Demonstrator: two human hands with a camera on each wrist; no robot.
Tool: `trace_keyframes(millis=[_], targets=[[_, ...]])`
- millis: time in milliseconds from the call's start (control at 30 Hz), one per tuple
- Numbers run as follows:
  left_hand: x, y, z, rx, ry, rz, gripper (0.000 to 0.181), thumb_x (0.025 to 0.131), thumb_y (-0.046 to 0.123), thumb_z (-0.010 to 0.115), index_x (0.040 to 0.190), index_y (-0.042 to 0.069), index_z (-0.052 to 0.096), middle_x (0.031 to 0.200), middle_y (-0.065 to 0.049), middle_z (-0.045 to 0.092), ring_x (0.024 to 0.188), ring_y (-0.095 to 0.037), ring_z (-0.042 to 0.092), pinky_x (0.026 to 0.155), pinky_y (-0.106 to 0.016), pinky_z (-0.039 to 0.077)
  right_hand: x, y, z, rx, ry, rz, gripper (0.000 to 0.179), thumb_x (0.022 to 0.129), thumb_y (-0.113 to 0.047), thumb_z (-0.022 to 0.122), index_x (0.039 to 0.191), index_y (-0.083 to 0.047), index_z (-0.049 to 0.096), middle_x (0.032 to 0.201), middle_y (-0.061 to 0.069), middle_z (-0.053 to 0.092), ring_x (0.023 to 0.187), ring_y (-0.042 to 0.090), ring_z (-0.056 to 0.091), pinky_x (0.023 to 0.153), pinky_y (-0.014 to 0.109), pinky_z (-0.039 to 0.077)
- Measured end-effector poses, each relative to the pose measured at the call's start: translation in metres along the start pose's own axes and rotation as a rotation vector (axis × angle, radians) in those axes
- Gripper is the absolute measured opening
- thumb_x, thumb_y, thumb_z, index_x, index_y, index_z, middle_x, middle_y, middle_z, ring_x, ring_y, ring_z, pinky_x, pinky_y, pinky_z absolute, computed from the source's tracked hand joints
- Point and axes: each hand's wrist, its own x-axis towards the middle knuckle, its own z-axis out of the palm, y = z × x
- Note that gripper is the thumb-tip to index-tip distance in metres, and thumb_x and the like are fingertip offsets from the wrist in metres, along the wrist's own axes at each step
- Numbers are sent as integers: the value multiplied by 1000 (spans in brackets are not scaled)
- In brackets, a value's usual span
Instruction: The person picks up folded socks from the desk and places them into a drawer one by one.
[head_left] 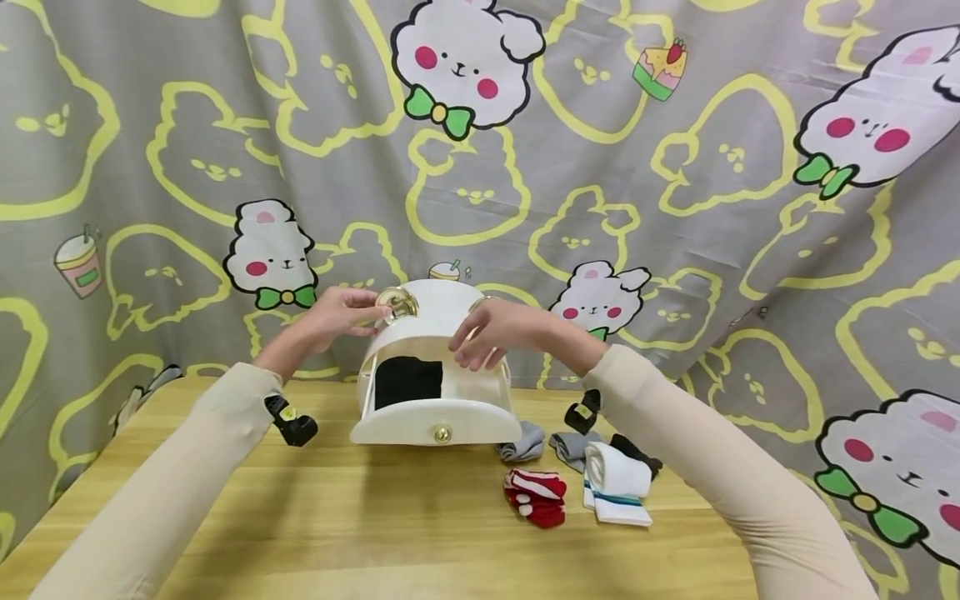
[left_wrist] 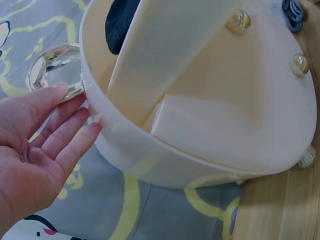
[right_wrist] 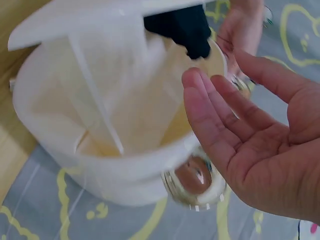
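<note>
A white storage box (head_left: 442, 419) with gold round ears and a gold knob stands on the table, its front lid tipped down. Inside lies a black folded cloth (head_left: 408, 382), probably a sock. My left hand (head_left: 341, 315) pinches the gold ear (left_wrist: 55, 70) at the box's left, thumb in front and fingers behind. Over the box's opening, on the right, hovers my right hand (head_left: 491, 332); its fingers are loosely bent with nothing between them. Just below that hand in the right wrist view is the other gold ear (right_wrist: 194, 180).
Right of the box lie a red-and-white sock bundle (head_left: 536, 497), a folded white sock with blue stripes (head_left: 618, 482), grey bundles (head_left: 522, 443) and a dark one (head_left: 636, 455). A patterned grey curtain (head_left: 480, 192) hangs behind the wooden table (head_left: 300, 517).
</note>
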Motion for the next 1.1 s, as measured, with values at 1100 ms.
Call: trace_keyframes(millis=[1100], targets=[[-6,-12,2,-53,44,126,58,98,23,71,141,-11,51,91,23,74,88,2,72,85,-32,64,-105,257,-65,70,166,190,41,99,-25,69,135,-6,64,127,12,71,114,27,67,101,45,56]])
